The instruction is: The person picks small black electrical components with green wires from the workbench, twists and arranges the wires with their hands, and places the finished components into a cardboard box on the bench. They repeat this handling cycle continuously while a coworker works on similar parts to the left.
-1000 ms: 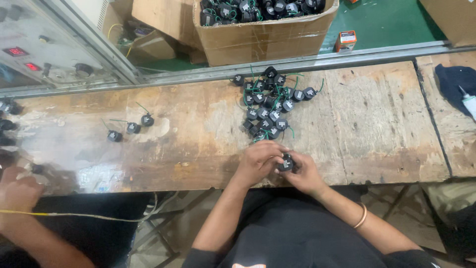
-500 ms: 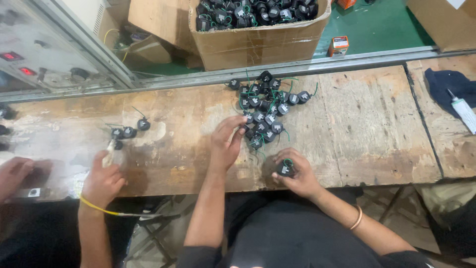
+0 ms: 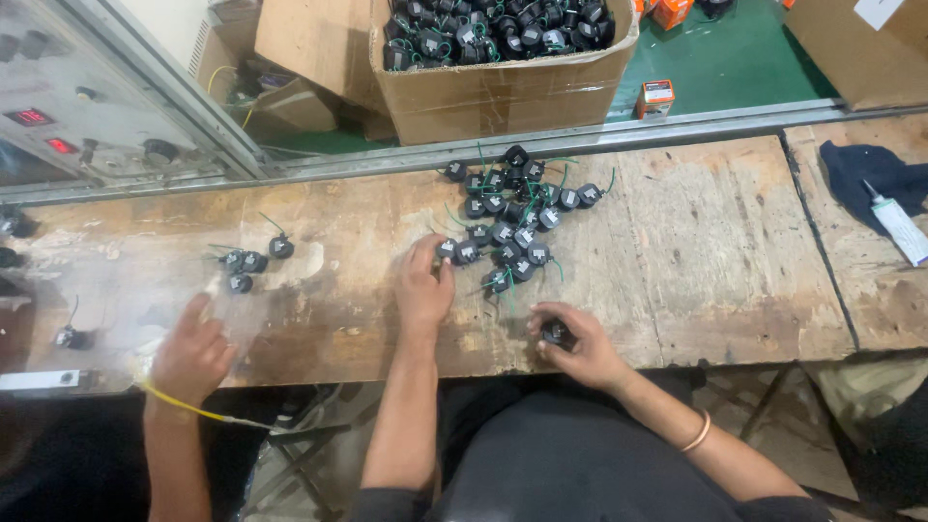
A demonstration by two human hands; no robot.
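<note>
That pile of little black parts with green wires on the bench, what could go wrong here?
The green wires in the pile cross each other, so the left hand lifting one part may drag others along. The right hand holds a part near the bench edge, where it could drop. A co-worker's hand reaches close by, so arms might bump.

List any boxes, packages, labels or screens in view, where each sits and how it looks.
Open brown cardboard box: behind the bench, full of black parts.
Small orange and white carton: green floor, right of that box.
Control panel: upper left, grey, two small red lit displays.
White tube: far right, on dark cloth.
</note>
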